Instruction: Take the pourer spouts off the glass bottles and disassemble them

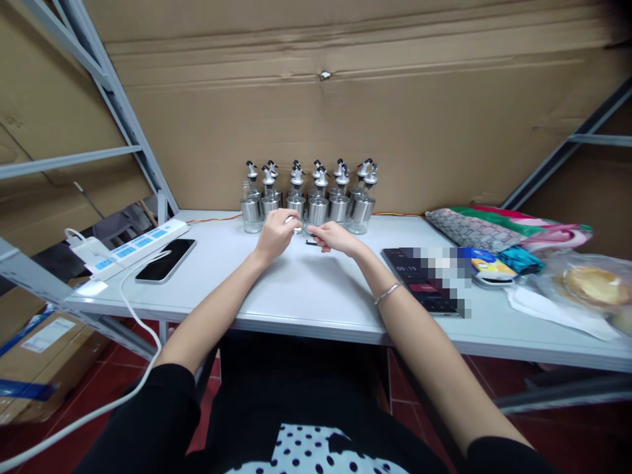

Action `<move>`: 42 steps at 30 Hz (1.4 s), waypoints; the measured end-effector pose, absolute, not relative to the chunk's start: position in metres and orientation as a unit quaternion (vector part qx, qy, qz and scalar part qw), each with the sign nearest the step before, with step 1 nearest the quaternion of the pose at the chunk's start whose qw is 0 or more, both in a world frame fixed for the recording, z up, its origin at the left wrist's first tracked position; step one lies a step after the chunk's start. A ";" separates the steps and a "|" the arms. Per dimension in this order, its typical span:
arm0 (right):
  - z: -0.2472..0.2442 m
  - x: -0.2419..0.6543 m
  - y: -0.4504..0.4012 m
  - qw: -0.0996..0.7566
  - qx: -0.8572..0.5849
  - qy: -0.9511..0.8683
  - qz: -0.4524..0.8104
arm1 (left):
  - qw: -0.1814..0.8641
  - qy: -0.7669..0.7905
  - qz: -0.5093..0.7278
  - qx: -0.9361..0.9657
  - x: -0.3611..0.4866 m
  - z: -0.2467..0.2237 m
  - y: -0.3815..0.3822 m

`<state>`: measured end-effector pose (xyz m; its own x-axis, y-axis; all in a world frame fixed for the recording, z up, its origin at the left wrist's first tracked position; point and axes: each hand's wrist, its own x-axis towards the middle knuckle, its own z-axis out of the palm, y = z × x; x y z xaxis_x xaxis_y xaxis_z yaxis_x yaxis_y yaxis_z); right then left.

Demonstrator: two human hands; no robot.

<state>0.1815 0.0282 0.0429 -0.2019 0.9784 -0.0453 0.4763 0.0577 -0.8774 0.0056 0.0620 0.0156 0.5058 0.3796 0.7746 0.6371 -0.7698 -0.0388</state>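
Note:
My left hand (277,234) is closed, its fingers curled round a small whitish piece (297,230) that is mostly hidden. Facing it a short way to the right, my right hand (338,238) pinches a small thin black piece (311,243) between thumb and fingers. Both hands are just above the white table, apart from each other. Right behind them stand several glass oil bottles (317,210) with brushed-metal sleeves, upright in two rows. Most carry silver pour spouts with black tips. The front-left bottle (251,210) shows a bare glass neck.
On the left lie a white power strip (143,247) with a plugged-in cable and a dark phone (166,261). To the right are a tablet-like screen (419,280), folded fabric (513,230), packets and a wrapped pastry (595,285). A cardboard wall (375,118) closes the back.

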 end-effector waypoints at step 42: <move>0.028 0.168 0.034 0.420 -0.372 -0.699 0.442 | -0.143 -0.317 -0.453 -0.821 0.009 0.009 0.065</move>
